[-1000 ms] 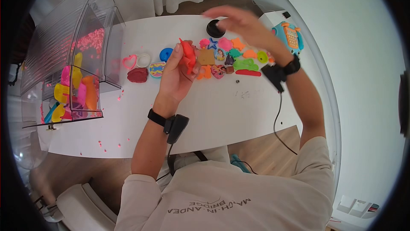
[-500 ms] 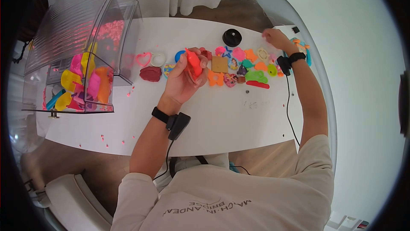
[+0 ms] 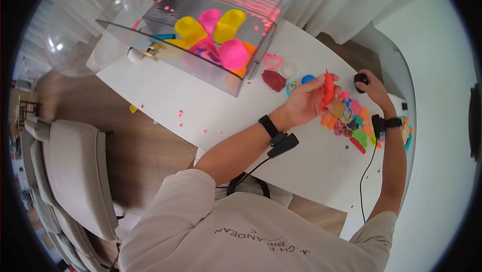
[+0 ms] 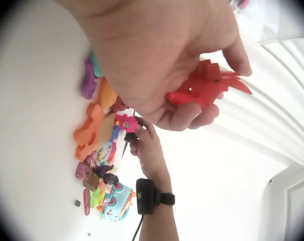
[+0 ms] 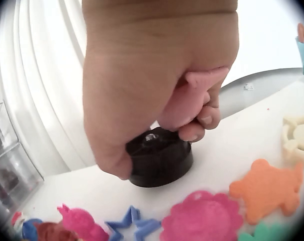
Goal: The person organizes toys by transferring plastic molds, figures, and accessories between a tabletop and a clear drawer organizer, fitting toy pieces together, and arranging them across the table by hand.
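In the head view my left hand [image 3: 301, 106] holds a red plastic toy figure [image 3: 328, 92] above the table. The left wrist view shows this toy with pointed tips, resting in curled fingers. At the table's far edge my right hand [image 3: 374, 88] grips a round black disc-shaped piece [image 5: 162, 163], thumb at its side. A smooth pink toy [image 5: 187, 105] with a tail-like end is tucked under the palm of that same hand, its fingers curled round it. Close by lie a blue star cutter [image 5: 133, 223], a pink scalloped piece [image 5: 202, 218] and an orange animal-shaped piece [image 5: 267, 188].
A clear plastic case [image 3: 221, 83] with yellow, pink and orange pieces stands on the left of the table. Dark red dough [image 3: 273, 80], a pink heart cutter [image 3: 273, 61] and pink crumbs lie near it. A toy phone [image 4: 119, 203] sits at the right end.
My right hand has come back from the table's far right and now grips the black piece, with the pink toy in its palm. The left hand keeps the red toy. The head view has swung left.
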{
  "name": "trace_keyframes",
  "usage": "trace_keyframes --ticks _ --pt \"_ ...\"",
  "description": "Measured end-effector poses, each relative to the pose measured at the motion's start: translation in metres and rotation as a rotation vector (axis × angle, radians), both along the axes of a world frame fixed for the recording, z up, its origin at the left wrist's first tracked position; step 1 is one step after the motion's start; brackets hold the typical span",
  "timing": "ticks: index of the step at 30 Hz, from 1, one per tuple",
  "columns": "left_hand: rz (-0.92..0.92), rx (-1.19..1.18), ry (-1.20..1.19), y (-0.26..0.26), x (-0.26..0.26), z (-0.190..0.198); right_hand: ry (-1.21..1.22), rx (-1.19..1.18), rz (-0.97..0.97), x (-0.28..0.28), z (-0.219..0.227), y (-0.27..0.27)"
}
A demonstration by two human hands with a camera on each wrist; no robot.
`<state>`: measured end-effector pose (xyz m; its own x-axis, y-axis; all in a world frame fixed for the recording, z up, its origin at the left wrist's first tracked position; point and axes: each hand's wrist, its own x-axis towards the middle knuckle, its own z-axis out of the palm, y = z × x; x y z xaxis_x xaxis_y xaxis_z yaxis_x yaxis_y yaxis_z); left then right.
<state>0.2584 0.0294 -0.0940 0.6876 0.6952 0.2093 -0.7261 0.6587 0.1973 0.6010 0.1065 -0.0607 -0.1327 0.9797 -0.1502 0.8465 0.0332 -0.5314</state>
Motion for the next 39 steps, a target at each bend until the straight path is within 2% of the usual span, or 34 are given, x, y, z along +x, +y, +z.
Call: trace_keyframes --ticks 2,4,6,8,10,12,14,17,18,20,21,23,26,27,28,29,30,32,33,34,35,36,38,39 --pt "0.006 -0.036 -0.018 -0.001 0.002 0.000 0.158 0.009 -0.091 -0.037 0.057 -0.006" --pt "0.009 -0.078 -0.008 -0.002 0.005 0.000 0.600 0.154 -0.048 -0.097 0.113 -0.009" --pt "-0.002 -0.100 -0.022 -0.004 0.007 -0.005 0.761 0.095 0.310 -0.157 0.179 -0.009" --pt "-0.041 -0.084 -0.010 -0.005 0.007 -0.007 0.731 0.044 0.523 -0.249 0.227 -0.024" --pt "-0.052 -0.121 0.015 -0.007 0.005 -0.006 0.316 0.364 0.710 -0.319 0.221 -0.025" --pt "-0.059 -0.160 0.037 -0.010 0.002 0.001 0.408 0.262 0.759 -0.405 0.220 -0.041" --pt "-0.099 0.015 0.182 -0.020 -0.004 0.005 0.075 0.263 0.749 -0.442 0.215 -0.044" --pt "-0.135 0.289 0.400 -0.031 -0.026 0.020 -0.016 0.364 0.694 -0.464 0.197 -0.042" --pt "-0.126 0.289 0.398 -0.036 -0.036 0.024 -0.017 0.364 0.703 -0.463 0.199 -0.041" --pt "-0.286 0.667 0.809 -0.053 -0.071 0.063 -0.043 0.036 0.659 -0.460 0.218 -0.049" --pt "-0.284 0.667 0.812 -0.060 -0.084 0.071 -0.041 0.038 0.661 -0.457 0.216 -0.046" --pt "-0.185 1.014 0.830 -0.075 -0.111 0.088 -0.044 0.066 0.794 -0.452 0.207 -0.031" --pt "-0.247 1.114 0.860 -0.083 -0.168 0.128 -0.014 -0.055 0.774 -0.445 0.203 -0.027" --pt "-0.169 1.139 0.856 -0.084 -0.188 0.141 -0.006 -0.053 0.773 -0.444 0.203 -0.029" --pt "-0.091 1.163 0.852 -0.083 -0.209 0.154 0.028 -0.152 0.767 -0.443 0.202 -0.031" --pt "0.033 1.144 0.863 -0.081 -0.231 0.166 0.061 -0.250 0.762 -0.441 0.202 -0.032" --pt "0.158 1.124 0.872 -0.077 -0.252 0.180 0.067 -0.247 0.764 -0.435 0.199 -0.030" --pt "0.478 1.081 1.195 -0.072 -0.291 0.214 0.145 -0.233 1.010 -0.422 0.193 -0.022" --pt "0.611 1.041 1.234 -0.063 -0.307 0.225 0.152 -0.229 1.012 -0.423 0.192 -0.027" --pt "0.743 0.998 1.268 -0.054 -0.317 0.233 0.119 -0.187 0.851 -0.426 0.192 -0.035" --pt "0.740 1.001 1.273 -0.048 -0.317 0.240 0.086 -0.145 0.691 -0.427 0.191 -0.040" --pt "0.733 1.016 1.403 -0.042 -0.317 0.247 0.091 -0.143 0.692 -0.424 0.190 -0.040" --pt "0.706 1.038 1.661 -0.034 -0.313 0.259 0.315 -0.176 0.690 -0.418 0.186 -0.041" --pt "0.695 1.045 1.788 -0.031 -0.310 0.263 0.316 -0.175 0.690 -0.416 0.183 -0.041"
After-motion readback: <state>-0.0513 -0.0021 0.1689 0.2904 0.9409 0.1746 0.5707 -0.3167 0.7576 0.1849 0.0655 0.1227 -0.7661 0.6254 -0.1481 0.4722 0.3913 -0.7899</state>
